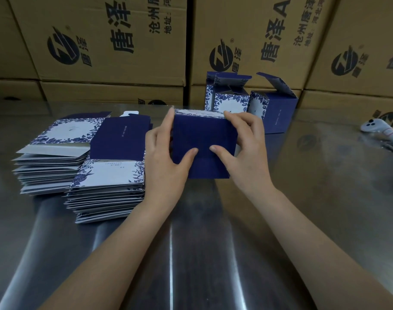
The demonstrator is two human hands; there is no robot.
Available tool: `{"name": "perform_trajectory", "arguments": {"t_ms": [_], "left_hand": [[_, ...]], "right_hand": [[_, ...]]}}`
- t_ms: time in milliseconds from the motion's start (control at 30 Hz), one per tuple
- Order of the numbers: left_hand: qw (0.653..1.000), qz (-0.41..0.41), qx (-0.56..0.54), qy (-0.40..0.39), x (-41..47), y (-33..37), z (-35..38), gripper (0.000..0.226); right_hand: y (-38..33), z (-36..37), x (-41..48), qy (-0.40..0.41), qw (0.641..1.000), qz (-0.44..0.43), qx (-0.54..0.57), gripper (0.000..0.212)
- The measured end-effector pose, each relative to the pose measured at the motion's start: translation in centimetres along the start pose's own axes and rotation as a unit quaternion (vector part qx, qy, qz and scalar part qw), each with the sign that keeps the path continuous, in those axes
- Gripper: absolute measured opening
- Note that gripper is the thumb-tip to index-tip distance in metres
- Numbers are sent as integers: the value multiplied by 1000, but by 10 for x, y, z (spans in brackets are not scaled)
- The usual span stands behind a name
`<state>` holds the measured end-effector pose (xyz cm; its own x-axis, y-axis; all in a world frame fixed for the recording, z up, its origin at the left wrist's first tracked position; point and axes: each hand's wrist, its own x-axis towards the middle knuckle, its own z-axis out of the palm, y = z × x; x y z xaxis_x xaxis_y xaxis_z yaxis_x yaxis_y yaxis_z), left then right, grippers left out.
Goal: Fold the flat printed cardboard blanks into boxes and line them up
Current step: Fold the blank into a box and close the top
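Note:
A dark blue box (204, 135) with a white floral edge stands on the steel table (303, 198) in the middle. My left hand (166, 159) grips its left side with the thumb pressed on the blue bottom flaps. My right hand (244, 151) grips its right side, thumb on the same flaps. Two stacks of flat blue-and-white blanks lie to the left: a near stack (108, 186) and a far stack (52, 162). Behind the held box, folded boxes stand with open top flaps, one at centre (230, 101) and one at right (278, 113).
Large brown shipping cartons (115, 41) with black print form a wall along the table's far edge. A white handheld controller (380, 130) lies at the right edge of the table.

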<state>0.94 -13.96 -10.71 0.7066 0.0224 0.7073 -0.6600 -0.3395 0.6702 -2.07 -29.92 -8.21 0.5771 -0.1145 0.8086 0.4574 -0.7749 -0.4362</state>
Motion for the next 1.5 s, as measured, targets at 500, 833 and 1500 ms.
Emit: {"name": "perform_trajectory", "arguments": {"t_ms": [500,833,1500], "left_hand": [[998,45,31,33,1,0,0,78],[997,58,14,58,1,-3,2,71],[999,18,4,30,-1,2,2,76]], "right_hand": [[-2,10,-2,65,996,-34,-50,49],[-2,12,-3,79,994,-44,-57,47],[-4,10,-2,48,997,-41,-32,50]]}}
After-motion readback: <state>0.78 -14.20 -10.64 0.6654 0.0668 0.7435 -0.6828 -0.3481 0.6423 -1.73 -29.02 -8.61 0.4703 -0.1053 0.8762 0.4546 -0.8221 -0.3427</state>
